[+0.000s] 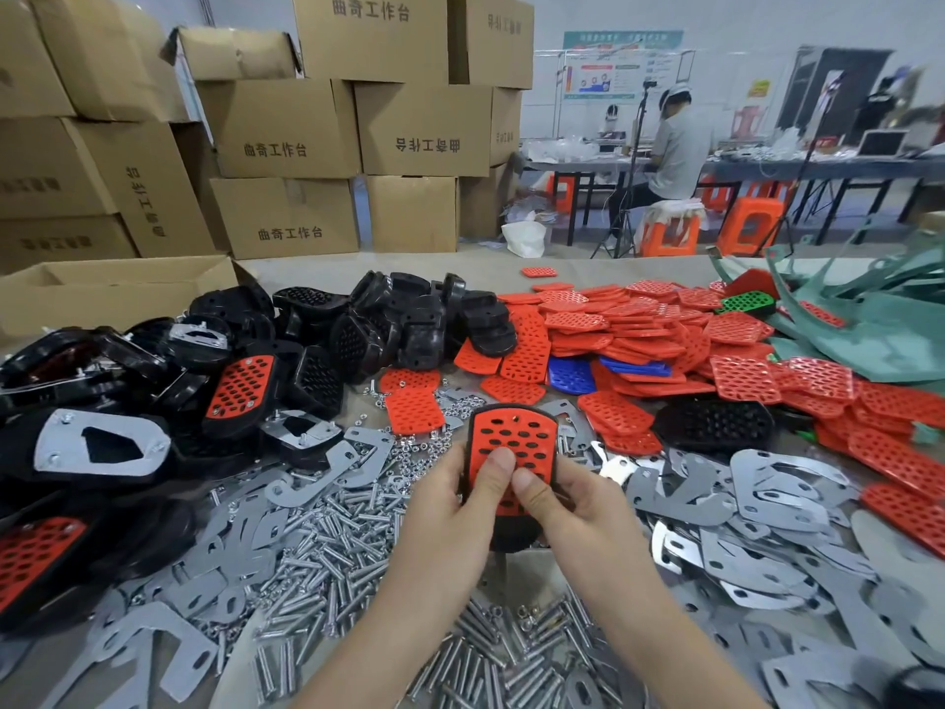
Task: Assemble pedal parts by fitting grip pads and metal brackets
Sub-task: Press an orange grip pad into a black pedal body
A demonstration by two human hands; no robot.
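Observation:
A black pedal body with a red perforated grip pad [516, 437] on its face is held upright above the table's middle. My left hand [455, 509] grips its left side, thumb pressed on the pad. My right hand [567, 509] grips the right side, thumb on the pad's lower part. The pedal's lower end is hidden behind both hands. Loose red grip pads [644, 324] are heaped at the right. Grey metal brackets [767, 483] lie to the right and front left. Black pedal bodies [409, 319] are piled at the left and back.
Silver bolts [332, 534] and small nuts [419, 447] are scattered under my hands. Stacked cardboard boxes [286, 125] stand behind the table. Green plastic offcuts [869, 319] lie at the far right. A person sits at a distant bench [675, 145].

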